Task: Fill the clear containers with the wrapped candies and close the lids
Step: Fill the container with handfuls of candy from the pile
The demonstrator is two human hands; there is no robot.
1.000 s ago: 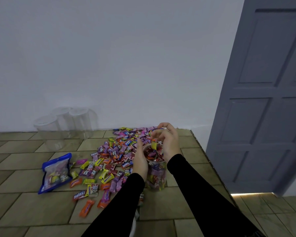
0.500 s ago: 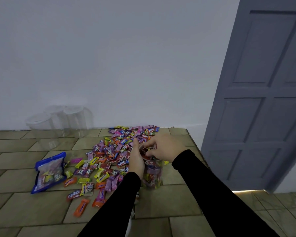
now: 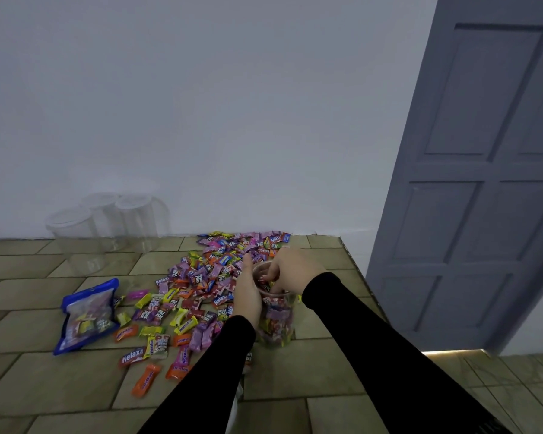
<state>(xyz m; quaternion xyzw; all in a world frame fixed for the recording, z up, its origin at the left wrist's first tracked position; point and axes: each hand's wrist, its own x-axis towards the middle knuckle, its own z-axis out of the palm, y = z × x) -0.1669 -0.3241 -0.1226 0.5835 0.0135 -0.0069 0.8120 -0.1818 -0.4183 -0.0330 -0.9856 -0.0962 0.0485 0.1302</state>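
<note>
Centre of the frame, just right of middle: the clear plastic container (image 3: 276, 321) stands upright on the tan tiled floor (image 3: 311, 364), already packed with wrapped candies most of the way up. The left hand (image 3: 248, 296) curls round its left wall near the rim, holding it steady. The right hand (image 3: 290, 272) is over the open mouth, fingers bent down inside; whether they still pinch a candy I can't tell, the fingertips are hidden behind the rim.

The risk, as I judge it: this container looks close to full, so anything pushed in on top could spill over the edge, or a hard press could tip it if the left hand loosens.

Left of the container spreads the loose pile of colourful wrapped candies (image 3: 201, 283), touching its base. Further left lies a blue-edged candy bag (image 3: 87, 314), and in the mid-left by the white wall wait the empty clear containers (image 3: 107, 227), well apart from both hands
</note>
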